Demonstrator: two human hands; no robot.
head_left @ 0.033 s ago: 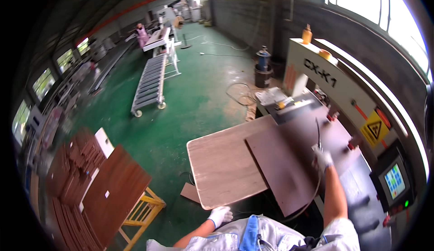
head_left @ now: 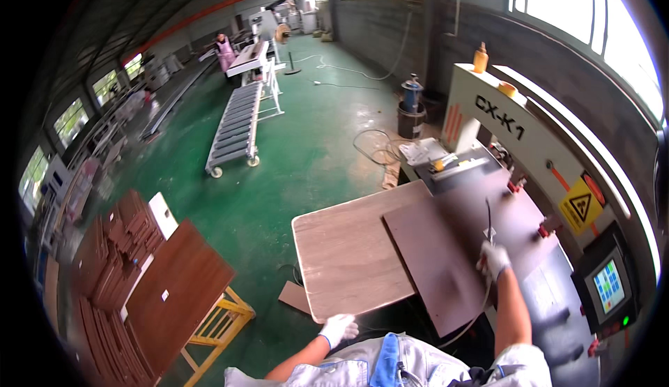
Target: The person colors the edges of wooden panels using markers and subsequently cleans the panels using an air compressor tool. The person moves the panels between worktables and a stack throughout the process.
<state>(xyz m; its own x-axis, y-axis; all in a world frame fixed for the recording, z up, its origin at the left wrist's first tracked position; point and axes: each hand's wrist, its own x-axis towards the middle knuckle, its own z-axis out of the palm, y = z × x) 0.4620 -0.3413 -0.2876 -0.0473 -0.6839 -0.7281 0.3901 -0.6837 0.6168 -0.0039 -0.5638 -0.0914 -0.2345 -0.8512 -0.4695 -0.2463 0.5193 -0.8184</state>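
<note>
My right hand (head_left: 494,259), in a white glove, is closed around an air blow gun (head_left: 490,232) with a thin dark nozzle. A hose (head_left: 482,310) runs down from it toward my body. Beneath the gun lies a brownish-purple panel (head_left: 439,268) on the machine bed. To its left, a wood-grain board (head_left: 352,247) with rounded corners and a pale edge reaches out past the machine. At that board's near left corner is my gloved left hand (head_left: 339,330), fingers stretched out and holding nothing. Whether it touches the board's edge, I cannot tell.
The machine's pale beam (head_left: 519,122) crosses on the right, with a touch screen (head_left: 608,286) at the near right. Brown panels (head_left: 178,293) are stacked on a yellow stand (head_left: 221,321) at left. A roller conveyor (head_left: 235,129) stands farther off; a person (head_left: 225,54) is beyond.
The view has shifted slightly, and the surroundings look sharper now. Both hands keep nearly the same places, with the blow gun still in my right hand.
</note>
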